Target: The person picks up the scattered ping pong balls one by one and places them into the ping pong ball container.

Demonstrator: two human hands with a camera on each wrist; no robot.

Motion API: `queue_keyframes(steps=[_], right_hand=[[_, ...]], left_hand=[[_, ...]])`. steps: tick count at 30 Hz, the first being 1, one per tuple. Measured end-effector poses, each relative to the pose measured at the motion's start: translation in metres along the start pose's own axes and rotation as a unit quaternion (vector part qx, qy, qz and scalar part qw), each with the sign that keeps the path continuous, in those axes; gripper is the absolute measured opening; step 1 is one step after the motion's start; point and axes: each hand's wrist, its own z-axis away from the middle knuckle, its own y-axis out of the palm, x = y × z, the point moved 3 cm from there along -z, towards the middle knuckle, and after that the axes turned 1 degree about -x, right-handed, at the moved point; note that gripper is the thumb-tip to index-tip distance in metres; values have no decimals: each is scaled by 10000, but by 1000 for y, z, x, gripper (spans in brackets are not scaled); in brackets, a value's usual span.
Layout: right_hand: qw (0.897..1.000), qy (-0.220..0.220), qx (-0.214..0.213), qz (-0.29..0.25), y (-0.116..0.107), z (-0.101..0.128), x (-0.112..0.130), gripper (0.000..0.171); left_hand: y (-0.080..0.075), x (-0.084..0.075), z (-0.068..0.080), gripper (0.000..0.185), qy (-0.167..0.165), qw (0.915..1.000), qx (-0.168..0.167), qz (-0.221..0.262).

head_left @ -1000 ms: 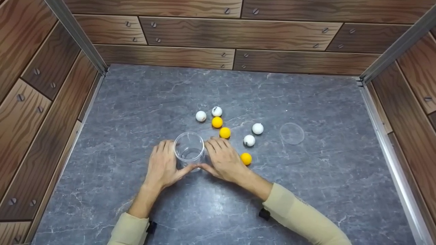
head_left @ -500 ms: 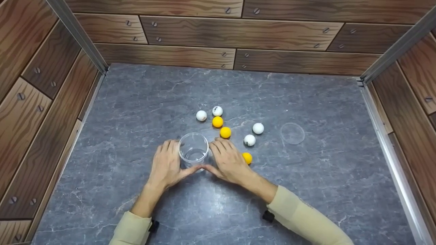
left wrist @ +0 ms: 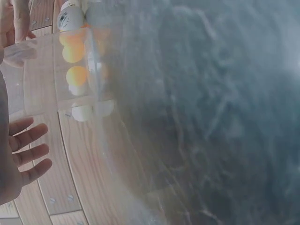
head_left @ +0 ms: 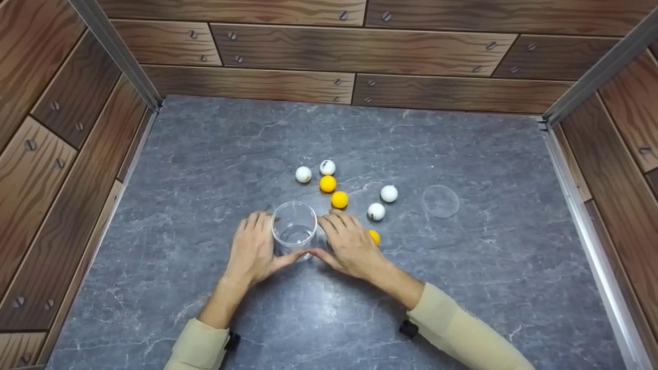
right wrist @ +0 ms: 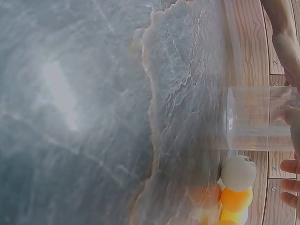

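A clear plastic cup (head_left: 294, 226) stands upright on the grey marble-look tabletop (head_left: 216, 154). My left hand (head_left: 254, 249) lies against its left side and my right hand (head_left: 352, 244) against its right side. Both hands have fairly straight fingers, and the thumbs meet at the front of the cup's base. The cup (left wrist: 56, 75) looks see-through in the left wrist view, with balls showing behind it. In the right wrist view the cup (right wrist: 258, 119) lies beside a white ball (right wrist: 239, 172) and a yellow ball (right wrist: 236, 199).
Several ping-pong balls lie just beyond the cup: white ones (head_left: 303, 174) (head_left: 327, 167) (head_left: 389, 193) (head_left: 376, 211) and yellow ones (head_left: 327, 183) (head_left: 339, 199). Another yellow ball (head_left: 374, 236) is half hidden by my right hand. A clear lid (head_left: 440, 201) lies to the right. Wood-patterned walls enclose the table.
Both hands and the cup between them have slid slightly to the right. My right hand now covers more of the nearest yellow ball.
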Motion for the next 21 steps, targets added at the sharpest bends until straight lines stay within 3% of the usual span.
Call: queue_keyframes(steps=[10, 21], right_hand=[[9996, 32, 288, -62, -11, 7, -10, 74], [9990, 313, 2, -307, -30, 23, -32, 75]], left_hand=[[0, 0, 0, 101, -20, 10000, -10, 34], [0, 0, 0, 105, -89, 9999, 91, 44]])
